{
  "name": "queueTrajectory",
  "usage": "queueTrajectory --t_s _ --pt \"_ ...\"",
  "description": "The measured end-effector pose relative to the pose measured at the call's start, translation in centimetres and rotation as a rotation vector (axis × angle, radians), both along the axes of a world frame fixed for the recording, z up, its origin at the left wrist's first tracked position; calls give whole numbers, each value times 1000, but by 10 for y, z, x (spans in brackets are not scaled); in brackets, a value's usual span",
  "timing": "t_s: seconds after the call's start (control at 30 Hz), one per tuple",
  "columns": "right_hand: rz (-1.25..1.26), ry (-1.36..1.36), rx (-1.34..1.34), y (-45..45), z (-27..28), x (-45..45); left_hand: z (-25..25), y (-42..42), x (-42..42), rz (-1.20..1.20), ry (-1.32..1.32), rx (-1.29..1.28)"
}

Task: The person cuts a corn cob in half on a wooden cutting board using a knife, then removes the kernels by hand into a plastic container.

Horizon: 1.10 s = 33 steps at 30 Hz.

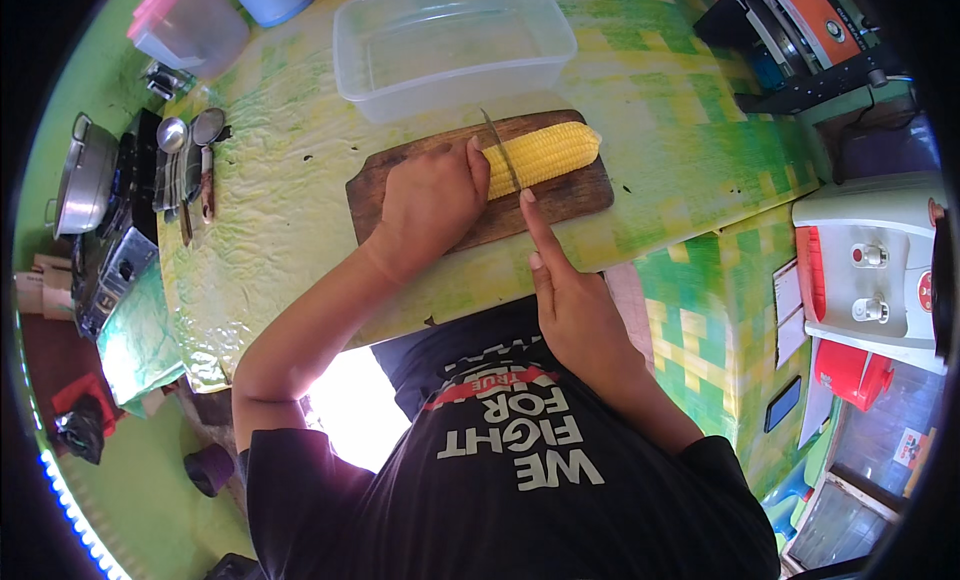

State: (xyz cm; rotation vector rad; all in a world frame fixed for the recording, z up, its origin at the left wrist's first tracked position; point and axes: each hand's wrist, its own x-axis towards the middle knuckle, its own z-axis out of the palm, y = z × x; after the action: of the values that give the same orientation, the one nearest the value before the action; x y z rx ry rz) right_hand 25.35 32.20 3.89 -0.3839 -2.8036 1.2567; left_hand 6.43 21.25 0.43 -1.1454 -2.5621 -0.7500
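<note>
A husked ear of yellow corn [559, 151] lies lengthwise on a dark wooden cutting board [555, 205]. My left hand [435, 190] is closed over the corn's left part and hides that end. A knife's narrow blade [501, 148] lies across the corn just right of my left thumb, its tip pointing away from me. My right hand [577, 302] grips the knife, with the index finger stretched along it towards the corn; the handle is mostly hidden by the hand. Beyond the board stands a clear plastic container [457, 84], with nothing visible in it.
A patterned plastic cloth covers the table [277, 280]. At the left are a ladle [172, 135], a skimmer [208, 126], a stove [120, 272] and a metal pot [90, 178]. A cup sealer [810, 24] is at the back right; a water dispenser [885, 257] stands at the right.
</note>
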Motion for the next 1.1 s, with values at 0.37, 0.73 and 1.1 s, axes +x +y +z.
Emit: queueTrajectory --t_s 0.37,0.73,1.1 --pt "-57 -233 -33 -6 37 18 -8 -2 -18 -112 279 -116" --pt "10 -151 -30 -5 27 6 13 -4 7 56 195 -74" --pt "2 -250 -5 -4 41 -1 -13 -2 -11 -37 64 40"
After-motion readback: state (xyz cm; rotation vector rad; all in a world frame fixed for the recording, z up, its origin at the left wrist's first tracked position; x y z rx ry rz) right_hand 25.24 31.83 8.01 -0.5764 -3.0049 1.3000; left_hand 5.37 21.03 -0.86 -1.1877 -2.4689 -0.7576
